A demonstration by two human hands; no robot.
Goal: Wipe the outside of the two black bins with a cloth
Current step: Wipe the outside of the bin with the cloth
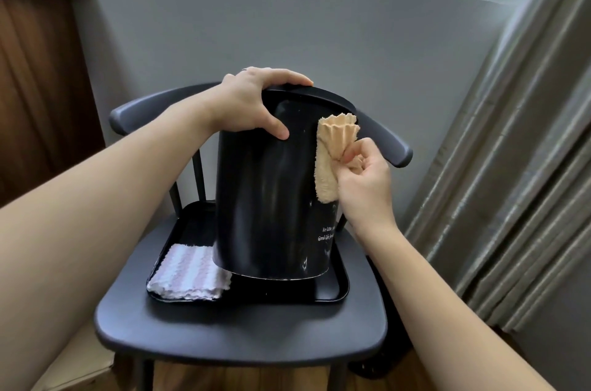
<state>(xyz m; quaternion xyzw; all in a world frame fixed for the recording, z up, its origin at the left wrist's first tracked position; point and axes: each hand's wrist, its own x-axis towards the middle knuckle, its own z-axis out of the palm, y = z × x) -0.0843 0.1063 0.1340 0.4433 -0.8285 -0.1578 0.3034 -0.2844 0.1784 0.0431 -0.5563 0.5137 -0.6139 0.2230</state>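
Centrally, a dark chair (243,336) with a curved backrest stands before a grey wall, with a grey curtain (511,173) hanging at the right and a wooden door (38,87) at the far left. On the chair's seat lies a black tray (332,291). Standing in the tray, tilted with its top leaning away, is a tall black bin (271,199) with small white lettering low on its right side. Only this one bin can be clearly made out. The left hand (252,103) grips the bin's upper rim, fingers curled over the far edge and thumb pressed against the near wall. The right hand (364,179) is clamped on a bunched peach cloth (332,151), pinching it between thumb and fingers, and the cloth lies against the upper right outside of the bin. At the near left corner of the tray, just beside the bin's base, rests a folded cloth with pink and white stripes (188,275).
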